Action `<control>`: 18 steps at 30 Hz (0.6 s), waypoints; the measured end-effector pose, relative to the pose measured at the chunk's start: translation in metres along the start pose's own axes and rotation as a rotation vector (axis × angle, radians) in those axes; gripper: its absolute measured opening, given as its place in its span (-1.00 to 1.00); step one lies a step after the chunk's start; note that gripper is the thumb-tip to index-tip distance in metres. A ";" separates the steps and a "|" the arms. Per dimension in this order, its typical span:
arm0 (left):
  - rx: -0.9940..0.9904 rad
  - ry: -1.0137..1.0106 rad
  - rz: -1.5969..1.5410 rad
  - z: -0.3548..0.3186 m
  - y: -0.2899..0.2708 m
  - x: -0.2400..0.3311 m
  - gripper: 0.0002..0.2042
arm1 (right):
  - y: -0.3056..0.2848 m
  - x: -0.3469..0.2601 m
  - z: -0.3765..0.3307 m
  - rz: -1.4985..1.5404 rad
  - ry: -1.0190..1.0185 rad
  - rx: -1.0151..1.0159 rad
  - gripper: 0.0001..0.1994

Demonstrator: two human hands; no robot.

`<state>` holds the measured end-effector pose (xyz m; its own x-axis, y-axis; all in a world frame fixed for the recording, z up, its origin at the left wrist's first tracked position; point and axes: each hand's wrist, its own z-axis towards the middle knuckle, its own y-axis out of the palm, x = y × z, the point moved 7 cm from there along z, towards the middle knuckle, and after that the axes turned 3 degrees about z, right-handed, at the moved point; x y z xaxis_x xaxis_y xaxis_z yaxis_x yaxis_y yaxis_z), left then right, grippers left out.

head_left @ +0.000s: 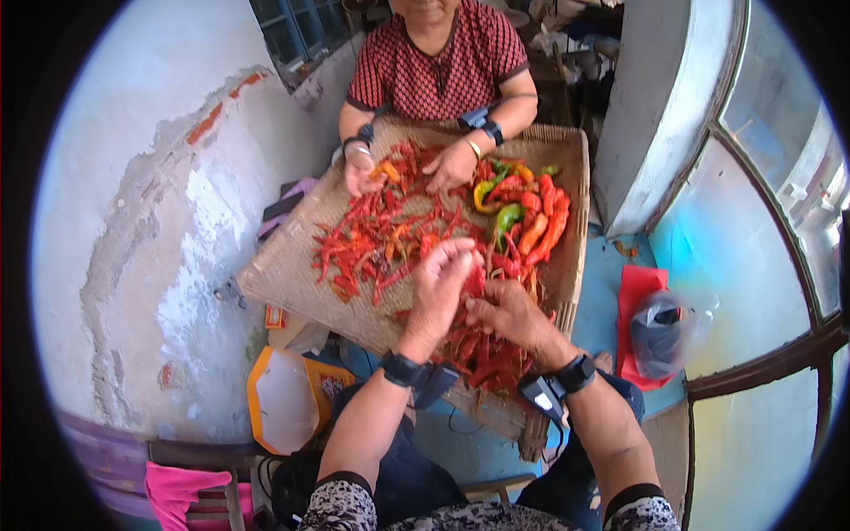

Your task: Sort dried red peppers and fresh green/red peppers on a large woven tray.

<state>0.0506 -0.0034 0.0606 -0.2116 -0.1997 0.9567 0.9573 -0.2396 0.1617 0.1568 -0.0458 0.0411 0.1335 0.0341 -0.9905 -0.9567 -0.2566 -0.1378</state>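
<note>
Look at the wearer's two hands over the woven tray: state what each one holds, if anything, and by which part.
Both the left hand and the right hand pinch red chillies from the pile on the woven tray; fingers hide which part the grip takes.

Heap of thin, wrinkled, dried red chilli peppers [390, 234] spread loose over a flat square woven straw tray [292, 270]. Densest across the tray's middle and near edge. One dark red chilli pod [475, 281] is pinched between both hands above the near part. Plumper, glossier red, orange and green fresh peppers [527, 212] are clustered far right.
</note>
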 end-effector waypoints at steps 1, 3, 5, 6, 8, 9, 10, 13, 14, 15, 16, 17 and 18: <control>0.002 0.026 0.007 0.003 -0.003 0.001 -0.81 | -0.002 -0.002 -0.002 -0.021 0.001 0.006 -0.79; 0.012 0.060 -0.037 0.009 -0.018 -0.002 -0.82 | -0.005 -0.018 -0.005 -0.011 -0.008 0.036 -0.78; 0.033 0.068 -0.035 0.011 -0.026 -0.003 -0.82 | -0.021 -0.019 -0.003 0.016 -0.013 0.121 -0.77; 0.044 0.065 -0.030 0.011 -0.026 -0.001 -0.81 | -0.032 -0.016 -0.004 0.077 -0.013 0.148 -0.77; 0.048 0.045 0.007 0.007 -0.025 0.000 -0.77 | -0.047 -0.016 -0.008 0.100 -0.052 0.234 -0.78; 0.045 0.031 0.052 0.005 -0.025 0.000 -0.74 | -0.047 -0.016 -0.008 0.103 -0.043 0.235 -0.78; 0.042 0.018 0.097 0.002 -0.025 0.000 -0.71 | -0.048 -0.019 -0.009 0.123 -0.067 0.263 -0.78; -0.041 -0.022 0.118 -0.002 -0.018 -0.005 -0.68 | -0.042 -0.020 -0.010 0.144 -0.087 0.251 -0.78; -0.062 -0.022 0.120 -0.003 -0.016 -0.006 -0.69 | -0.036 -0.020 -0.009 0.148 -0.091 0.200 -0.78; -0.078 -0.031 0.200 -0.001 -0.017 -0.005 -0.69 | -0.035 -0.018 -0.007 0.128 -0.113 0.208 -0.77; -0.058 -0.091 0.253 0.000 -0.020 -0.008 -0.69 | -0.036 -0.018 -0.007 0.132 -0.104 0.205 -0.77; -0.009 -0.092 0.249 0.007 -0.027 -0.008 -0.69 | -0.041 -0.020 -0.009 0.073 -0.116 0.235 -0.76; 0.042 -0.091 0.251 0.014 -0.036 -0.005 -0.68 | -0.045 -0.023 -0.010 0.017 -0.132 0.263 -0.75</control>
<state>0.0201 0.0200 0.0534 0.0505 -0.1610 0.9857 0.9852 -0.1537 -0.0756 0.1994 -0.0446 0.0700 0.0985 0.1614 -0.9820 -0.9950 0.0004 -0.0998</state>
